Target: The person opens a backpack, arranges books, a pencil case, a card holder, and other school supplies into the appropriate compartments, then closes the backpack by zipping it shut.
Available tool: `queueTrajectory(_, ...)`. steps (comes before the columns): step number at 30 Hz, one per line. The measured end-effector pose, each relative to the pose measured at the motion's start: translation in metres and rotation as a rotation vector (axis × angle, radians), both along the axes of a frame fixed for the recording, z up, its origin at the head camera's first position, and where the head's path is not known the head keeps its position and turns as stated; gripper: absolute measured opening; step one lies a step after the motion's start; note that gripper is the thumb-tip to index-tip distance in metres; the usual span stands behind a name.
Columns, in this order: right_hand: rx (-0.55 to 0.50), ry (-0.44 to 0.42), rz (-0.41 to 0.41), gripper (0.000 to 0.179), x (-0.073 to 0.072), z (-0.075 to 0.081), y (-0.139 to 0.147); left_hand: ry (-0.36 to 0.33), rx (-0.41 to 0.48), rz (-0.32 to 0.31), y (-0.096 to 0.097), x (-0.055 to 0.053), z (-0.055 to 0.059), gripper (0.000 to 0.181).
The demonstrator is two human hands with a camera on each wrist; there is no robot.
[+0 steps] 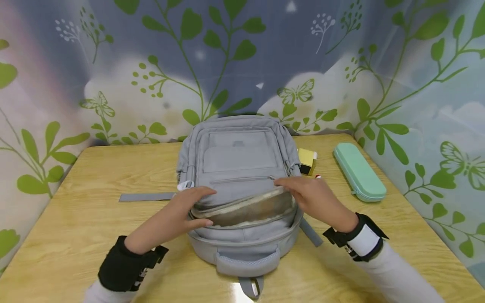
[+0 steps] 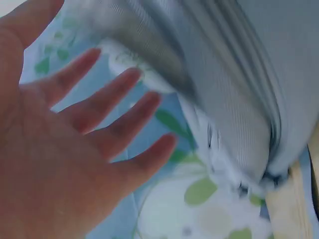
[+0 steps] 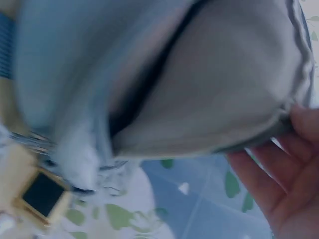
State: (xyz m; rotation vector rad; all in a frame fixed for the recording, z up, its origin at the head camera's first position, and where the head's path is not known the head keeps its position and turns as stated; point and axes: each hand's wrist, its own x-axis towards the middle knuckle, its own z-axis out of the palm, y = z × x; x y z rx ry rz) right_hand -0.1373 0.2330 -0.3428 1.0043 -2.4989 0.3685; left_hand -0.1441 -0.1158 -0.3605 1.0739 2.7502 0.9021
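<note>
A grey backpack [image 1: 240, 158] lies on the table with its handle towards me, and its front compartment gapes, showing a pale lining [image 3: 224, 84]. My right hand [image 1: 314, 200] holds the compartment's front flap at its right edge; the right wrist view has the thumb on the lining side and the fingers behind. At the opening's left side is my left hand [image 1: 183, 214], thumb and fingers spread apart. In the left wrist view the fingers [image 2: 117, 99] are loosely extended beside the fabric and grip nothing.
Right of the backpack are a yellow and black box [image 1: 307, 161] and a mint-green zipped case [image 1: 359, 171]. A grey strap [image 1: 145, 196] stretches out to the left on the wooden table [image 1: 75, 235]. A leaf-patterned curtain [image 1: 242, 54] hangs behind and at both sides.
</note>
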Motion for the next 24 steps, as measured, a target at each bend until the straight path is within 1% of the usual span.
queueTrajectory(1,-0.018,0.035,0.009,0.034,-0.003,0.005,-0.001,0.037,-0.007,-0.012,0.006,-0.001,-0.001,0.060)
queueTrajectory(2,-0.028,0.049,0.024,0.034,-0.006,0.009,-0.001,0.080,-0.011,-0.015,0.011,-0.002,-0.002,0.058)
queueTrajectory(3,-0.033,0.038,0.039,0.032,-0.009,0.014,0.000,0.115,-0.009,-0.007,0.016,-0.004,-0.003,0.055)
queueTrajectory(4,-0.038,-0.012,0.055,0.029,-0.011,0.020,0.001,0.128,-0.003,0.011,0.020,-0.004,-0.005,0.050)
queueTrajectory(6,-0.050,-0.168,0.070,0.025,-0.019,0.031,0.008,0.128,0.013,0.047,0.024,-0.005,-0.007,0.042)
queueTrajectory(7,-0.055,-0.252,0.048,0.025,-0.024,0.037,0.013,0.112,0.023,0.067,0.024,-0.004,-0.007,0.041)
queueTrajectory(9,-0.060,-0.393,-0.050,0.030,-0.039,0.046,0.024,0.060,0.043,0.115,0.024,-0.003,-0.006,0.040)
queueTrajectory(10,-0.055,-0.441,-0.109,0.033,-0.048,0.048,0.029,0.040,0.048,0.131,0.025,-0.003,-0.005,0.040)
queueTrajectory(11,-0.040,-0.468,-0.169,0.037,-0.058,0.049,0.035,0.029,0.047,0.142,0.025,-0.002,-0.004,0.039)
queueTrajectory(13,0.022,-0.503,-0.281,0.045,-0.079,0.043,0.044,0.019,0.034,0.164,0.026,-0.002,-0.003,0.038)
queueTrajectory(14,0.067,-0.502,-0.310,0.048,-0.089,0.038,0.047,0.015,0.029,0.173,0.026,-0.002,-0.003,0.037)
queueTrajectory(16,0.164,-0.495,-0.344,0.055,-0.108,0.023,0.054,0.015,0.020,0.173,0.027,-0.002,-0.003,0.037)
queueTrajectory(18,0.238,-0.503,-0.347,0.061,-0.122,0.007,0.060,0.022,0.007,0.169,0.028,-0.003,-0.004,0.037)
queueTrajectory(19,0.259,-0.510,-0.330,0.064,-0.129,0.001,0.062,0.029,0.004,0.166,0.028,-0.003,-0.005,0.037)
queueTrajectory(20,0.279,-0.537,-0.318,0.068,-0.135,-0.004,0.062,0.033,0.004,0.163,0.028,-0.002,-0.005,0.037)
queueTrajectory(24,0.262,-0.723,-0.269,0.081,-0.150,-0.016,0.064,0.053,0.013,0.153,0.026,-0.002,-0.008,0.036)
